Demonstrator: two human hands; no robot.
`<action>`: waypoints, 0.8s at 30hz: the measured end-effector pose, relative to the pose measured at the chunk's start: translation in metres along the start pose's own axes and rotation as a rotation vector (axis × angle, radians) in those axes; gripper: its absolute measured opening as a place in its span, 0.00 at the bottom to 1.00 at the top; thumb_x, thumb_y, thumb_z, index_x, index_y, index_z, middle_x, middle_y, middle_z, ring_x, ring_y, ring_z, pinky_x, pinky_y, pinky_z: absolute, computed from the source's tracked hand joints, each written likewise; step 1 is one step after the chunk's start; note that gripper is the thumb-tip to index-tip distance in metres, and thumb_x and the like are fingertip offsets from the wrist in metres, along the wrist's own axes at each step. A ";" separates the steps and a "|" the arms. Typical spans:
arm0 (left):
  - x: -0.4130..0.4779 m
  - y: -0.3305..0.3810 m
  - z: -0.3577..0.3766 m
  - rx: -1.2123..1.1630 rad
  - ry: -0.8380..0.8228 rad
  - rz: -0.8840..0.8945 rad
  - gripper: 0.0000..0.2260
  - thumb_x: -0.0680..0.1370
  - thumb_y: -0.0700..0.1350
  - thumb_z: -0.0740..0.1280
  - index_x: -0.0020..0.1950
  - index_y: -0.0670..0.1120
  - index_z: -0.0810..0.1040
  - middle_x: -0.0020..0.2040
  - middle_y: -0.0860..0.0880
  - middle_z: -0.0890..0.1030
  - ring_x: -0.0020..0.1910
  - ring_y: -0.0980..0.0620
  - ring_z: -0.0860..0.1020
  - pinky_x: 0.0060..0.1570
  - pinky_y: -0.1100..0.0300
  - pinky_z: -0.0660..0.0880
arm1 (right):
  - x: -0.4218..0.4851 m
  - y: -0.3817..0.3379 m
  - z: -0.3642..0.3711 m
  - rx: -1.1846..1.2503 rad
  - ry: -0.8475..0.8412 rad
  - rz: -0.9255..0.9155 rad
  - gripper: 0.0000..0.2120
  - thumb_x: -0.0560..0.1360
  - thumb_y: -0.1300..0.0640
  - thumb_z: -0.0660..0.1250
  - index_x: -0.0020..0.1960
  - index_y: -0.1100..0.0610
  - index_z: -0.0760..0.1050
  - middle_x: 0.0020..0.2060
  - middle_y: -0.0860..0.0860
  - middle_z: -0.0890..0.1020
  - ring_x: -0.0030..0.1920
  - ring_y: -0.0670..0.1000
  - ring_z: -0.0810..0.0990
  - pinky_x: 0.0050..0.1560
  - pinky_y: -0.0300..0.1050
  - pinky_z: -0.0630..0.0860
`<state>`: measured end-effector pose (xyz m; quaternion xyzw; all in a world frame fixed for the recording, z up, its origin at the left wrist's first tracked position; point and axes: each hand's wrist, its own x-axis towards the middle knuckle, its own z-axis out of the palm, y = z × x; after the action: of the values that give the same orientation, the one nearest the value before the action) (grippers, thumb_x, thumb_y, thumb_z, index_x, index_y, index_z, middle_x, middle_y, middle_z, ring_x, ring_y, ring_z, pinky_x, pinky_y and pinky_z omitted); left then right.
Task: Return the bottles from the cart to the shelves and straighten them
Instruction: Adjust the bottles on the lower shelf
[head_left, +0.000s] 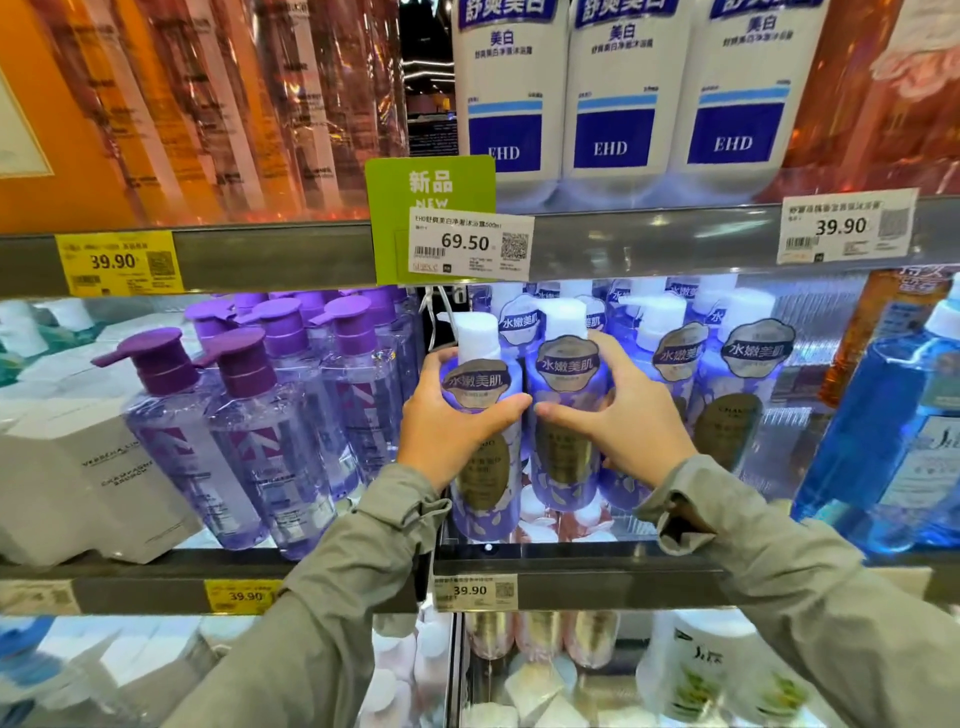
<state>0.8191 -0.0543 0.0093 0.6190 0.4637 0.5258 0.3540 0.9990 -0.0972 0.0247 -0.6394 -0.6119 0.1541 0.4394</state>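
Observation:
Two lavender pump bottles with white caps and gold oval labels stand side by side at the front of the middle shelf (571, 552). My left hand (447, 421) grips the left bottle (480, 384) around its upper body. The right bottle (569, 369) is held the same way by my right hand (618, 421). My two thumbs nearly touch between the bottles. More bottles of the same kind (748, 364) stand in rows to the right and behind. The cart is out of view.
Clear purple-capped pump bottles (234, 415) and a white box (93, 483) stand to the left. Blue bottles (893, 441) stand far right. White EHD bottles (613, 93) fill the upper shelf, with a green tag (431, 208) hanging below. The lower shelf holds more bottles (540, 644).

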 end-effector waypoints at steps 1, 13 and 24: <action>0.000 0.000 0.000 0.000 -0.003 -0.002 0.31 0.53 0.61 0.76 0.53 0.59 0.72 0.50 0.55 0.82 0.49 0.56 0.81 0.56 0.50 0.77 | -0.002 0.000 0.001 -0.012 -0.002 -0.014 0.39 0.63 0.38 0.75 0.69 0.38 0.61 0.40 0.46 0.81 0.44 0.52 0.79 0.51 0.52 0.77; -0.001 0.003 -0.001 0.023 0.000 0.027 0.34 0.53 0.62 0.75 0.56 0.58 0.71 0.51 0.55 0.82 0.50 0.58 0.81 0.56 0.53 0.77 | -0.026 -0.011 0.005 -0.192 0.158 -0.051 0.37 0.64 0.34 0.72 0.69 0.38 0.63 0.49 0.49 0.73 0.52 0.56 0.77 0.44 0.47 0.68; -0.005 0.007 -0.002 0.089 0.016 0.013 0.35 0.52 0.65 0.74 0.56 0.57 0.70 0.47 0.57 0.82 0.47 0.56 0.81 0.54 0.50 0.77 | -0.023 -0.003 0.001 0.013 0.135 -0.082 0.36 0.58 0.31 0.72 0.62 0.39 0.67 0.41 0.46 0.83 0.47 0.55 0.80 0.55 0.56 0.74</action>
<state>0.8184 -0.0617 0.0141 0.6328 0.4854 0.5119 0.3193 0.9919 -0.1184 0.0186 -0.6198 -0.6056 0.0966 0.4896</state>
